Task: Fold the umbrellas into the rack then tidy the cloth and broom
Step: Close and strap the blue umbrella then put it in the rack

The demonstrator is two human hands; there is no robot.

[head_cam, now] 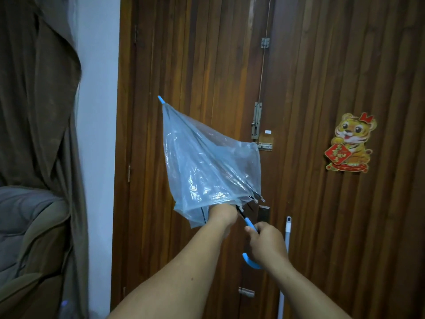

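A clear pale-blue umbrella [207,164] is held up in front of the wooden door, half collapsed, its blue tip pointing up and left. My left hand [224,216] reaches up inside the canopy's lower rim; its fingers are hidden by the plastic, around the shaft. My right hand [266,244] grips the blue handle [250,263], whose curved hook sticks out below my fist. A pale grey broom handle [286,238] leans upright against the door just right of my right hand. No rack or cloth is in view.
The brown slatted wooden door [322,88] with metal bolts fills the background, with a tiger sticker [350,142] on its right. A brown curtain [41,100] hangs at the left over a grey-cushioned chair [27,226]. A white wall strip [99,111] lies between them.
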